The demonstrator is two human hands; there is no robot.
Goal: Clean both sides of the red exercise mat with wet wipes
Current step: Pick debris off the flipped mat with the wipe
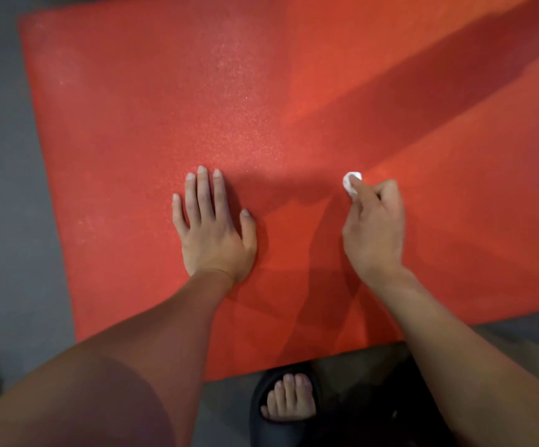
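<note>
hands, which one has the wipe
The right hand: its curled fingers pinch a small white wipe against the red mat. The left hand lies flat, fingers straight, holding nothing.

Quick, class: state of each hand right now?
Left hand: open, fingers straight, flat on the red mat.
Right hand: fingers curled, pinching a balled white wipe.

Likely an indoor room at home or a small gym. A red exercise mat (197, 108) lies flat on a plain grey floor (0, 188), and at 6 o'clock a bare foot sits in a black slipper (285, 401).
</note>
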